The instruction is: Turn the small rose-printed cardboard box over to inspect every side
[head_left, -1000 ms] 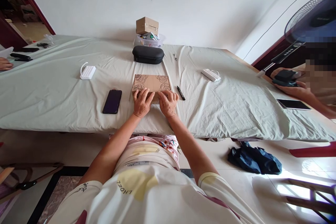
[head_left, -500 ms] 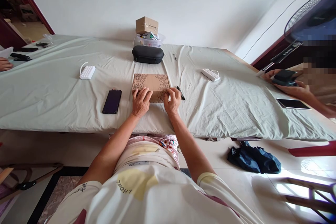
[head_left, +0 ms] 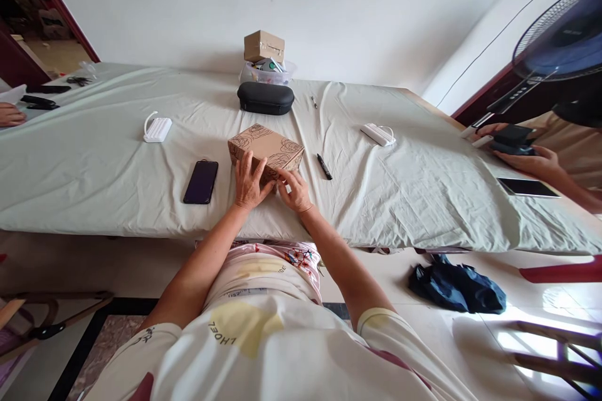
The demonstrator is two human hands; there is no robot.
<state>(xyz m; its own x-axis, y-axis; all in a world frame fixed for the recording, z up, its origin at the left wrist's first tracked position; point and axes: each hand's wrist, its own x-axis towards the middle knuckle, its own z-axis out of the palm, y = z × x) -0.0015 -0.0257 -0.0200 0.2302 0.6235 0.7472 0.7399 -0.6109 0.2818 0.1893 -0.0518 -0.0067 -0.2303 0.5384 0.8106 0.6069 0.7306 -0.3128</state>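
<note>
A brown cardboard box (head_left: pixel 268 141) with black swirling line drawings lies on the cloth in front of me, turned so one corner points toward my body. My left hand (head_left: pixel 251 185) grips its near left side, the fingers over the edge and the thumb by the near corner. At that corner my right hand (head_left: pixel 294 190) pinches the box with bent fingers. The box looks closed; its near faces are partly hidden by my hands. Just right of it lies a black marker (head_left: pixel 324 166), and a dark smartphone (head_left: pixel 200 182) rests to the left.
Behind the box is a black zip case (head_left: pixel 266 98), then a plastic bin (head_left: pixel 270 75) carrying a small carton (head_left: pixel 264 46). White power banks lie left (head_left: pixel 158 130) and right (head_left: pixel 378 134). At right, another person's hands (head_left: pixel 527 153) hold a dark device; a tablet (head_left: pixel 527 187) lies nearby.
The box has turned from square-on to corner-on. My right hand has moved left from its right side to the near corner, uncovering the marker.
</note>
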